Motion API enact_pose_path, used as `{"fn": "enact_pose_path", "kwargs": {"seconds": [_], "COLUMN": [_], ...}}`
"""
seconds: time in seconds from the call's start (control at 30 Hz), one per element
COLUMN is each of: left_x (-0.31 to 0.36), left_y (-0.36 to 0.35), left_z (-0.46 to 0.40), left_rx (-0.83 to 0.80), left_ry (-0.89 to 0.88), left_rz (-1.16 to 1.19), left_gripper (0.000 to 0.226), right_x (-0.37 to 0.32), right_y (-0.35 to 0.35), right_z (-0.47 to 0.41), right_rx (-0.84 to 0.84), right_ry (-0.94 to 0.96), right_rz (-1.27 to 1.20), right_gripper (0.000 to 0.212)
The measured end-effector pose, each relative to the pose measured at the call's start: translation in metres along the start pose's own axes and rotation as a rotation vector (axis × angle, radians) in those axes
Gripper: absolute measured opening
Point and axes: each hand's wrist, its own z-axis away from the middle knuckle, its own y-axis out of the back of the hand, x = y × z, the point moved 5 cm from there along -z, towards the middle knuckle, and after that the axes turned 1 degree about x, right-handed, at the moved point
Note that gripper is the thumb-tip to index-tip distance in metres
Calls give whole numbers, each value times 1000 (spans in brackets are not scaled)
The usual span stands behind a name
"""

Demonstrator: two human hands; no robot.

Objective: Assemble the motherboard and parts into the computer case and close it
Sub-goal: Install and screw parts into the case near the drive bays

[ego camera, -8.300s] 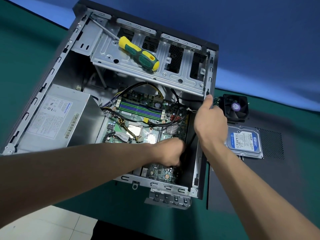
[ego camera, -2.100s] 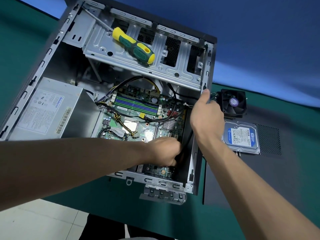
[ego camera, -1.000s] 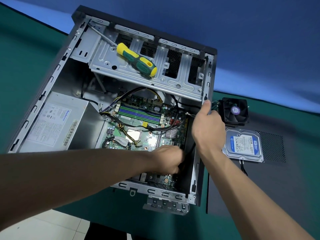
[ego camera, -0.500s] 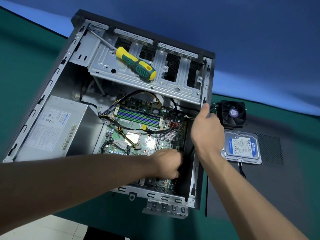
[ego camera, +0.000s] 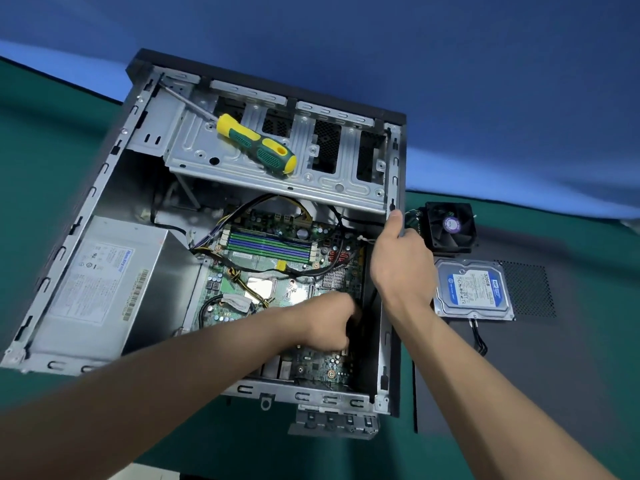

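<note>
The open computer case (ego camera: 104, 174) lies on its side on the green table. The green motherboard (ego camera: 277, 268) sits inside it, with black cables running across it. My left hand (ego camera: 329, 323) is deep in the case at the board's right edge, fingers curled around a black cable or connector that is mostly hidden. My right hand (ego camera: 401, 265) grips the case's right rim, thumb up along the metal edge. A silver power supply (ego camera: 100, 289) fills the left side.
A yellow-green screwdriver (ego camera: 258, 145) lies on the drive cage (ego camera: 277, 181). Right of the case a black cooler fan (ego camera: 450, 226) and a blue-labelled hard drive (ego camera: 472, 289) rest on the dark side panel (ego camera: 554, 341). A blue wall stands behind.
Both hands stay at the same places on the case and the cable. Only the camera view has shifted slightly.
</note>
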Motion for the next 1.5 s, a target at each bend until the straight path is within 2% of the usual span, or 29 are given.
{"fn": "enact_pose_path", "kwargs": {"seconds": [0.03,0.17,0.3,0.43,0.53,0.6,0.73,0.8,0.9,0.97,1.07,1.2,1.3,1.37,1.43,1.5], "left_x": [0,-5,-3,-7,-21,-26,-30,-33,-35,-30,-20,-13,-22,-27,-35,-37], "left_y": [8,41,44,51,57,59,63,62,60,64,67,75,77,72,69,73], "left_z": [3,16,16,13,14,16,19,17,13,15,18,22,18,13,11,17], "left_rx": [90,529,597,661,628,589,622,588,540,591,656,700,685,585,520,537], "left_ry": [-15,-45,-38,95,222,240,222,221,193,154,5,-146,-108,-74,2,104], "left_rz": [-32,-121,-247,-386,-388,-395,-360,-323,-307,-340,-314,-32,416,576,487,133], "left_gripper": [6,23,36,37,24,12,12,12,25,19,14,17,4,17,13,17], "right_x": [0,0,0,0,0,1,1,2,2,1,1,2,2,2,2,3], "right_y": [0,0,0,0,-1,-2,-2,-2,-2,-2,-2,-3,-3,-3,-3,-3], "right_z": [0,0,1,0,0,-1,-2,-2,-1,-2,-2,-2,-2,-3,-2,-3], "right_rx": [-3,-1,3,-1,-4,-7,-6,-4,-3,-3,5,4,5,5,6,9], "right_ry": [0,-2,-1,2,11,11,13,17,19,16,12,8,15,14,12,17], "right_rz": [0,-8,-10,-4,-5,-3,3,6,10,9,8,14,13,14,19,14], "right_gripper": [64,65,65,63,63,63,64,65,65,65,65,66,67,67,66,65]}}
